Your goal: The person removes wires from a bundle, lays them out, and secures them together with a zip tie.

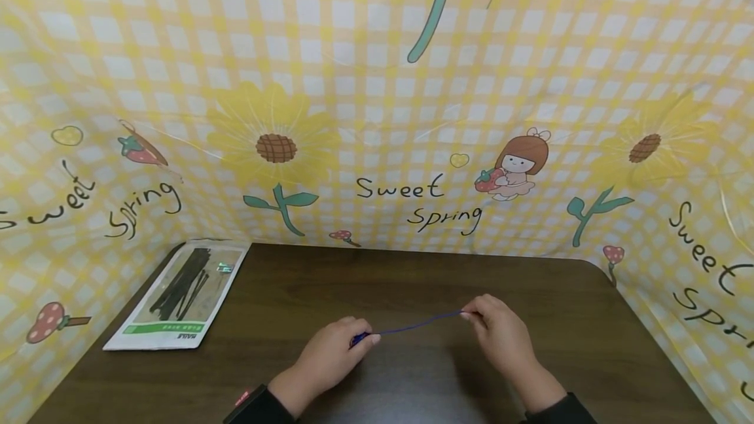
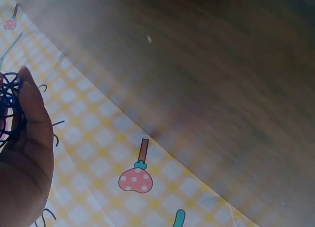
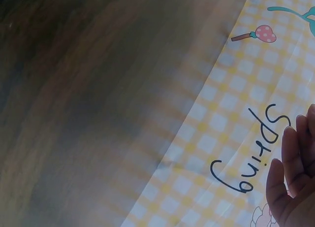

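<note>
My left hand [image 1: 332, 353] holds a small tangled bundle of thin blue string [image 1: 358, 339] between thumb and fingers. A single strand [image 1: 412, 328] runs from it to my right hand [image 1: 501, 332], whose thumb and fingertips pinch the far end. The stretch between the hands sags only slightly, above the dark table. In the left wrist view, loops of the bundle [image 2: 11, 106] show at the left edge, inside the fingers. The right wrist view catches part of the right hand [image 3: 295, 182] at its edge; the string is out of sight there.
A white packet [image 1: 165, 339] with a window showing dark strips lies at the table's back left. The brown wooden table [image 1: 412, 280] is enclosed at the back and sides by a yellow checked cloth [image 1: 377, 116] printed with flowers and lettering.
</note>
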{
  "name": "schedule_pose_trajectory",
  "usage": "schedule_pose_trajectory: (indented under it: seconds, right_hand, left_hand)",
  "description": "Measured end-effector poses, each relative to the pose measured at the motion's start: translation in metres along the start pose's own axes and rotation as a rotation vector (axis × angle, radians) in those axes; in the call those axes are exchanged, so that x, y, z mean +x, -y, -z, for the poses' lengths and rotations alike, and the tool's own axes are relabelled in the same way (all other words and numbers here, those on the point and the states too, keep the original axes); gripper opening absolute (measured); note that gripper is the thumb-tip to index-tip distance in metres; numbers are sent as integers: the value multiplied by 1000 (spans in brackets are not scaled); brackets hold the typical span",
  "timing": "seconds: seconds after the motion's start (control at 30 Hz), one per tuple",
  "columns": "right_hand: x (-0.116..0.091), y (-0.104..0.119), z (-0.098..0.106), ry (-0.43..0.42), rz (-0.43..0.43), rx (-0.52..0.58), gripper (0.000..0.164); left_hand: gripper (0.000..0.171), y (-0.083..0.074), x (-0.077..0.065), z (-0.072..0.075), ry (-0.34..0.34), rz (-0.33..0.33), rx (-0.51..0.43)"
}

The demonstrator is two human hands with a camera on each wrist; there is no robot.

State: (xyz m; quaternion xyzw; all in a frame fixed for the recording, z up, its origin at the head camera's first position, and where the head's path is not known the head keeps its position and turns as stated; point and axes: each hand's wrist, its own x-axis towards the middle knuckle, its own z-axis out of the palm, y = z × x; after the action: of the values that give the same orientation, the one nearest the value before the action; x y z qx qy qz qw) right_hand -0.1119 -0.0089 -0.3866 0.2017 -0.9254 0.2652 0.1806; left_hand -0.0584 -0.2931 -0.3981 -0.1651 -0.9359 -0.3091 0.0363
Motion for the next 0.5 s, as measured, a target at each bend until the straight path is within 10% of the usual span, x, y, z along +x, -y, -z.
schedule_pose_trajectory:
  seconds: [0.5]
  right_hand:
    - [4, 1, -1, 9, -1, 5, 11]
  left_hand:
    - [9, 2, -1, 5, 79, -15, -114]
